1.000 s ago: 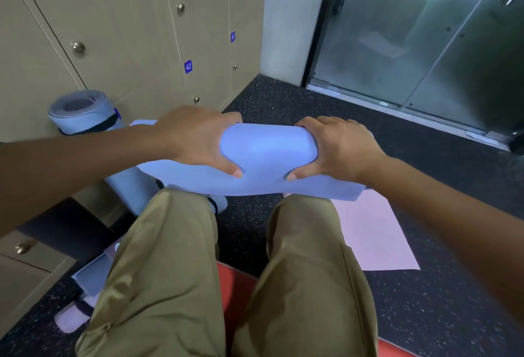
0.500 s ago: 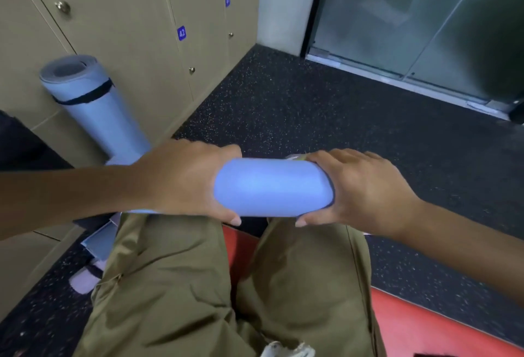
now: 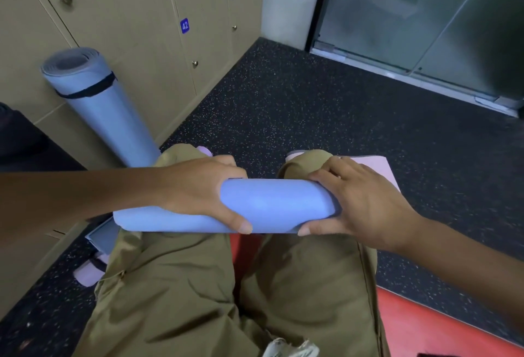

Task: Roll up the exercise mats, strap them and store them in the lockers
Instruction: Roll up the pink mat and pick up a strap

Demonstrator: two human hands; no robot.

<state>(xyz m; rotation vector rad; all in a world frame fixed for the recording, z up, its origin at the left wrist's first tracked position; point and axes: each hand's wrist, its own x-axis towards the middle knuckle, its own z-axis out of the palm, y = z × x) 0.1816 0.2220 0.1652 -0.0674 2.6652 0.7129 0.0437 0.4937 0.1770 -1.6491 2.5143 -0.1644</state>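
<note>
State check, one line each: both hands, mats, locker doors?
Left hand: gripping the blue mat roll.
Right hand: gripping the same roll's end.
Blue mat: rolled, unstrapped, across the knees.
Second blue mat: rolled, strapped, leaning on lockers.
Locker doors: those in view are closed.

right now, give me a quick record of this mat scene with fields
left hand: left hand grips the blue mat roll
right hand: right hand grips the roll's right end
roll position: held across the person's thighs, no strap visible
finished mat: strapped blue mat leans against the lockers, black strap around it
floor: pink mat lies flat beyond the right knee
locker label: 42
</note>
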